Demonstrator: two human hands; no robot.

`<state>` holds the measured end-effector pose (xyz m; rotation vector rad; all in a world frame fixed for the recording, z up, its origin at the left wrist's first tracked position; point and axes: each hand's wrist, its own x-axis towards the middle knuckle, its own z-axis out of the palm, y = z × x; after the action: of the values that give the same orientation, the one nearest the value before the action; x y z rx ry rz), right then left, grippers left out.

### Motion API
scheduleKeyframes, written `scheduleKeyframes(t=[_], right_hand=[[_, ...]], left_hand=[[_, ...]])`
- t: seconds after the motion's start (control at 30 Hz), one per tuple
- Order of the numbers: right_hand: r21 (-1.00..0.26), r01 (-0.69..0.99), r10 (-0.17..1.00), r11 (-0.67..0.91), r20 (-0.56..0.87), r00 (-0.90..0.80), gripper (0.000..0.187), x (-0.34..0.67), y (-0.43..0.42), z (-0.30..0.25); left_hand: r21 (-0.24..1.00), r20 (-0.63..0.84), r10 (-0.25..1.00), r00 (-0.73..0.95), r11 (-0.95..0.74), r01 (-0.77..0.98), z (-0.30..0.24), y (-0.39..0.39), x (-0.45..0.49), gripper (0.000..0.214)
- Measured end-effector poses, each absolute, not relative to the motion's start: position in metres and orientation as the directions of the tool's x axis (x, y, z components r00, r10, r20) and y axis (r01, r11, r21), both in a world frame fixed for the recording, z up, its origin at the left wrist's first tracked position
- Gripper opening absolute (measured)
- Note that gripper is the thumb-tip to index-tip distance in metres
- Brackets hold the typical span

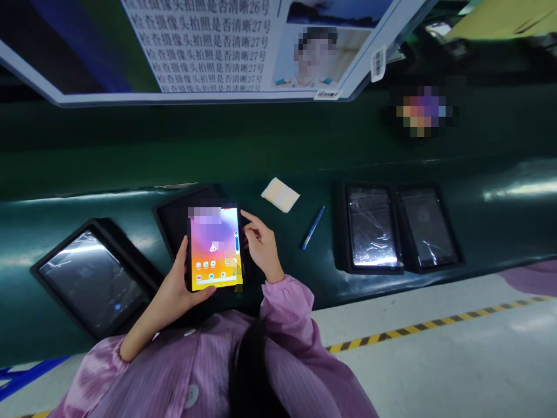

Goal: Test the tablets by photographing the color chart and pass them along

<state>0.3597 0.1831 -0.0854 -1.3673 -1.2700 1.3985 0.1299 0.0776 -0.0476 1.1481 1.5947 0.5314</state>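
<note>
My left hand (176, 287) grips a small tablet (214, 247) from below and the left side; its screen is lit with a purple-to-yellow home page and app icons. My right hand (261, 244) rests against the tablet's right edge, index finger stretched toward the upper right corner, other fingers curled. An empty black tray (174, 217) lies just behind the held tablet on the green conveyor belt (304, 145).
A dark tablet in a black tray (93, 278) lies at the left. Two wrapped tablets in trays (373, 227) (429, 227) lie at the right. A white cloth (281, 194) and a blue pen (313, 227) lie on the belt. A poster (209, 46) hangs above.
</note>
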Motion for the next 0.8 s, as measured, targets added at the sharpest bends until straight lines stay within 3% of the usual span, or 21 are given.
scheduleKeyframes(t=[0.37, 0.53, 0.63, 0.7, 0.8], right_hand=[[-0.962, 0.020, 0.948, -0.274, -0.273, -0.162, 0.050, 0.360, 0.190, -0.082], [-0.960, 0.015, 0.946, -0.278, -0.277, -0.172, 0.050, 0.362, 0.189, -0.083], [-0.961, 0.010, 0.946, -0.275, -0.272, -0.174, 0.052, 0.363, 0.189, -0.083], [-0.958, -0.002, 0.944, -0.287, -0.282, -0.172, 0.052, 0.363, 0.190, -0.083], [-0.949, -0.020, 0.937, -0.314, -0.307, -0.165, 0.052, 0.363, 0.191, -0.083]], left_hand=[[0.798, -0.451, 0.893, -0.013, 0.410, 0.442, -0.049, 0.079, 0.132, 0.136], [0.734, -0.444, 0.891, -0.098, 0.424, 0.531, -0.047, 0.083, 0.139, 0.140], [0.762, -0.456, 0.884, -0.102, 0.448, 0.467, -0.046, 0.082, 0.139, 0.142], [0.816, -0.472, 0.878, -0.073, 0.467, 0.342, -0.047, 0.081, 0.136, 0.132], [0.837, -0.502, 0.861, -0.076, 0.507, 0.207, -0.049, 0.080, 0.129, 0.097]])
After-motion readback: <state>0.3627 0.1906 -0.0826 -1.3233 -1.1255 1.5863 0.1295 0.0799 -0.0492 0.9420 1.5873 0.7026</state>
